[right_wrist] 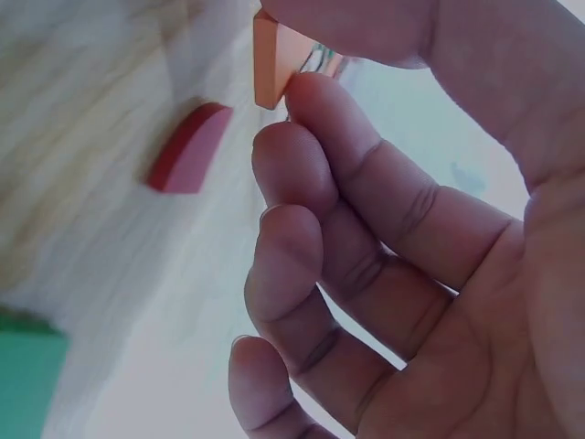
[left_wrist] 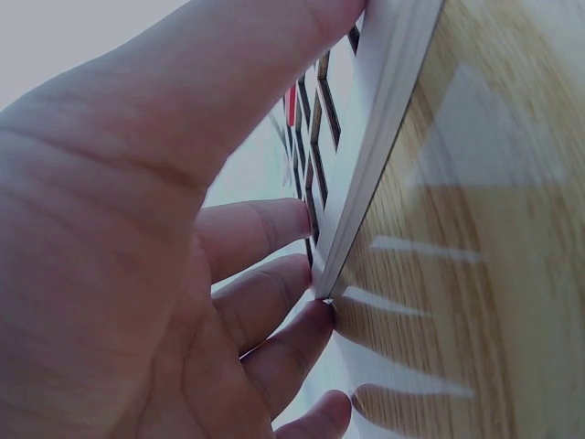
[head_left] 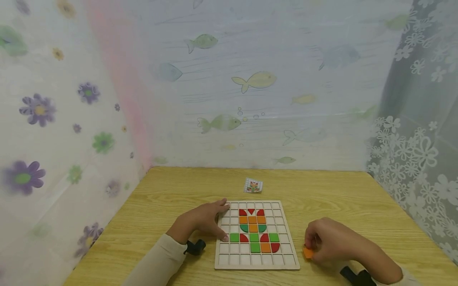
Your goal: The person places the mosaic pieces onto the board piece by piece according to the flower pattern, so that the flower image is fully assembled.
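A light wooden grid board [head_left: 232, 260] lies on the table, with red, orange and green tiles set in its squares. My left hand [head_left: 204, 219] rests at its left side, thumb on the near part of the frame and fingertips at the far left corner. In the left wrist view, the relaxed fingers [left_wrist: 274, 229] touch the board's edge. To the right of the board, my right hand [head_left: 330, 241] pinches an orange square tile [head_left: 308, 252] between thumb and fingertips, low over the table. The right wrist view shows that orange tile [right_wrist: 266, 59] tilted on edge.
In the right wrist view, a red curved tile [right_wrist: 189, 148] and a green piece [right_wrist: 29, 380] lie on the table near the right hand. Beyond the board lies a small picture card [head_left: 253, 186] with a coloured grid pattern. Patterned curtains [head_left: 257, 119] stand around the table [head_left: 179, 178].
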Demonstrator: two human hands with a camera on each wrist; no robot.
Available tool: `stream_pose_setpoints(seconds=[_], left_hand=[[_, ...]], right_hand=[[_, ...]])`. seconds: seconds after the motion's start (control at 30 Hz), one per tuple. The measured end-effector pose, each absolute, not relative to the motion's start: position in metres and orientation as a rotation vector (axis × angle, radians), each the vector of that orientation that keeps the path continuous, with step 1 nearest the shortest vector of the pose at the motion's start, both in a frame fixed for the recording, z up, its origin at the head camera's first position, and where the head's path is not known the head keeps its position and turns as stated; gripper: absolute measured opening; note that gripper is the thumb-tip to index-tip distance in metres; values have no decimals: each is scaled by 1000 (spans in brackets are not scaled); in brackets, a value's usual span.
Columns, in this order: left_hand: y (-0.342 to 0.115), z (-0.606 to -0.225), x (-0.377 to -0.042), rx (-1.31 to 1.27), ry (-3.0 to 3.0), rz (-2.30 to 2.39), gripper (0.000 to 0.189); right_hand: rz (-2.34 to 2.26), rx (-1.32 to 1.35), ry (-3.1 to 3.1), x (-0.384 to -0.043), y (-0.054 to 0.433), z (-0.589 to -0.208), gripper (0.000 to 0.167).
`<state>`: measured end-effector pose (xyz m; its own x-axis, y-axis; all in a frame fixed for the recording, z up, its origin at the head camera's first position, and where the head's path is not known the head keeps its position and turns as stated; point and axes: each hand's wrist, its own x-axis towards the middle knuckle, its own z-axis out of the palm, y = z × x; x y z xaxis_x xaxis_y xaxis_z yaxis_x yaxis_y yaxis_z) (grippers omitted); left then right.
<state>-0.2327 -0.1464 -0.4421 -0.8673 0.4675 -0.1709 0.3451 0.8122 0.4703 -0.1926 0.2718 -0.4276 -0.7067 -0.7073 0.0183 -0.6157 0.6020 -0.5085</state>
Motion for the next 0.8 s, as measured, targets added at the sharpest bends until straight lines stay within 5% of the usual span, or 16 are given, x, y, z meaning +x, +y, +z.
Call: stream_pose_setpoints(seconds=[0.8], left_hand=[[-145, -440, -230, 614, 2744, 586, 108]], right_hand=[[-661, -1200, 2681, -200, 208, -411, 23]])
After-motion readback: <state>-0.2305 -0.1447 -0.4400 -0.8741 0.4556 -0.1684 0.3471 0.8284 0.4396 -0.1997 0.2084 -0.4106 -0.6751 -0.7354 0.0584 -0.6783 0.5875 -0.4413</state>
